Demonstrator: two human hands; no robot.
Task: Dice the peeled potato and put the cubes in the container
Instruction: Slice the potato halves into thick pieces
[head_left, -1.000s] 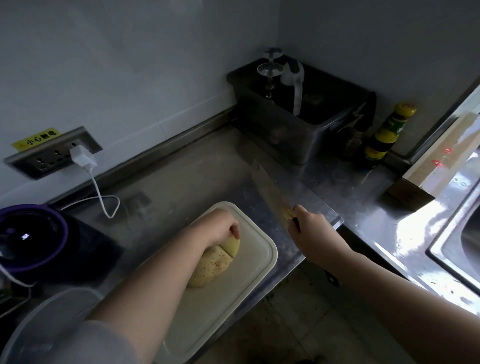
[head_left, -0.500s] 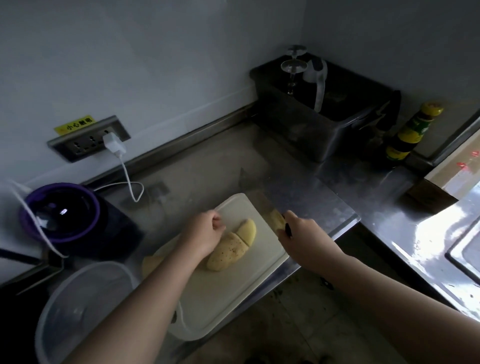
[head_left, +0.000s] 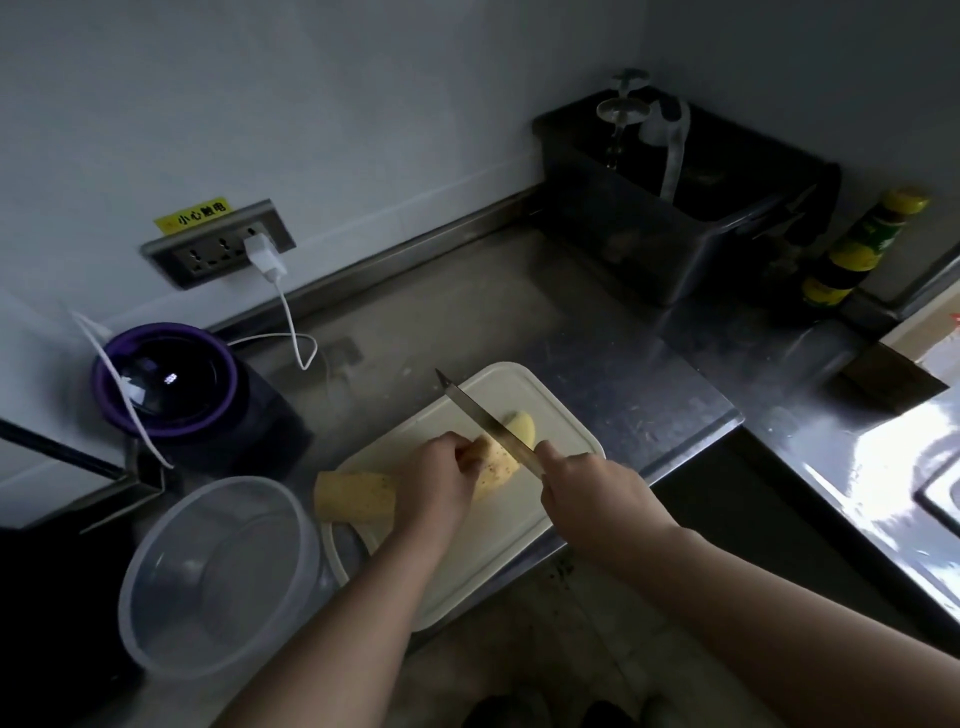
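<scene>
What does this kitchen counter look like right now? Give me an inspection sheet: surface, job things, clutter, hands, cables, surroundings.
Surface: steel countertop, scuffed, glare at the right.
Job's things: white cutting board at the counter's edge; potato on it under the knife; cut end piece beyond the blade; second potato piece at the board's left end; clear container, empty, left of the board.
Clutter: purple-rimmed appliance, metal bin, yellow-capped bottle.
Grippers: left hand holds the potato; right hand grips the knife.
Cables: white charger in the wall socket; its cable loops onto the counter.
Surroundings: white wall; dim light.
</scene>
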